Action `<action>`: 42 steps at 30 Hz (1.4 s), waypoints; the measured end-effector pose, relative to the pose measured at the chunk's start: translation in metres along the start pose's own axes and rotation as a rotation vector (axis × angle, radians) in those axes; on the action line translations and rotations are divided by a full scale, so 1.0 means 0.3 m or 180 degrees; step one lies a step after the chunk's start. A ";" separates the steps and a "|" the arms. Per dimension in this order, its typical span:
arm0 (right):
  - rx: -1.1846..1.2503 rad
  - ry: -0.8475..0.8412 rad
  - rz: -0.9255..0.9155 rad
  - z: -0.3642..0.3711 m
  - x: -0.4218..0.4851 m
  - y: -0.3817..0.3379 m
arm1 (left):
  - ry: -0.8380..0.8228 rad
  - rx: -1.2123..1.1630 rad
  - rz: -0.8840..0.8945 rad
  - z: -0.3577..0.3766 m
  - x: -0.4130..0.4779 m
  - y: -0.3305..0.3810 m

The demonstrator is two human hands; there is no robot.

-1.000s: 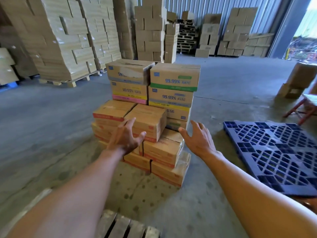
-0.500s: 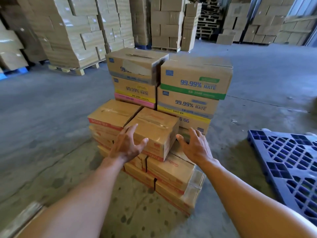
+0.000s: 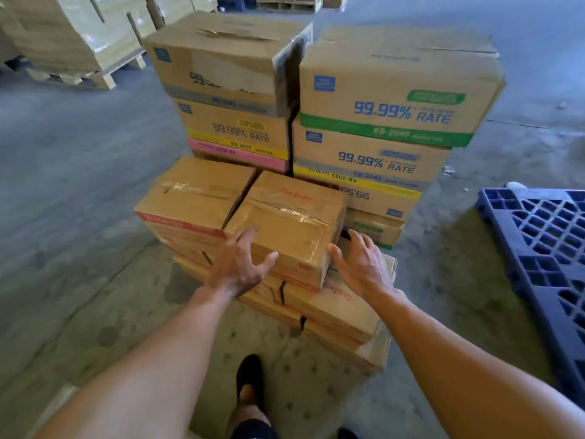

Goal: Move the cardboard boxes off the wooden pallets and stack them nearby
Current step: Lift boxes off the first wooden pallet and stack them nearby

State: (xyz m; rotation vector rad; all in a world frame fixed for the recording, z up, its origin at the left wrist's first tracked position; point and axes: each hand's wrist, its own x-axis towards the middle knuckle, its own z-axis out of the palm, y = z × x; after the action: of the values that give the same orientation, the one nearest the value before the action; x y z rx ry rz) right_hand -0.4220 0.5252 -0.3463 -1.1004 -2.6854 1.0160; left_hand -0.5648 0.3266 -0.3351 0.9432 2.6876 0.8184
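Cardboard box (image 3: 286, 221) between spread left hand (image 3: 235, 267) and spread right hand (image 3: 364, 267), larger boxes (image 3: 389, 90) printed "99.99% RATE"

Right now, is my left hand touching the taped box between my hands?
Cannot tell: head view shows the left hand spread over the taped box, no plain contact or gap.

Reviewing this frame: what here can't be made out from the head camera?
1. Head view: whether the left hand or right hand touches the small taped box; the hands cover the contact spots.
2. Head view: what the bottom boxes stand on; they hide it themselves.
3. Head view: full print on the top left box; its label is torn.
4. Head view: the blue pallet in full; cut off by the right edge.
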 end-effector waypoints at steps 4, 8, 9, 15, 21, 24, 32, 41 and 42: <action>0.0079 0.0036 0.0447 0.162 0.142 -0.066 | -0.0336 0.0086 0.0080 0.023 0.224 -0.204; 0.0182 -0.0033 0.0901 0.357 0.243 -0.086 | -0.0682 0.0167 0.0006 0.067 0.386 -0.425; 0.0183 -0.0079 0.1012 0.399 0.262 -0.084 | -0.0740 0.0194 -0.0011 0.084 0.415 -0.479; 0.0213 -0.0131 0.1280 0.582 0.314 -0.059 | -0.1026 0.0363 -0.0097 0.177 0.548 -0.674; 0.0259 0.0042 0.1456 0.663 0.378 0.012 | -0.1061 0.0411 -0.0034 0.316 0.642 -0.790; 0.0279 0.0061 0.1530 0.698 0.393 0.045 | -0.0774 0.0409 -0.0139 0.369 0.646 -0.789; 0.0571 0.0439 0.1717 0.682 0.421 0.126 | -0.0595 0.0031 -0.0533 0.419 0.617 -0.777; 0.1186 0.0329 0.1591 0.658 0.473 0.240 | -0.0763 -0.1969 -0.0698 0.484 0.634 -0.862; 0.1349 0.0330 0.1635 0.664 0.473 0.246 | -0.0797 -0.2149 -0.0748 0.488 0.636 -0.859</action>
State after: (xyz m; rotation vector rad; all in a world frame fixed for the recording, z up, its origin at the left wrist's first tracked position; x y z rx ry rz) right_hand -0.5414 0.5455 -0.5712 -1.7102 -1.9993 1.4572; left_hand -0.8002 0.3428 -0.5970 0.5108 2.0257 1.3195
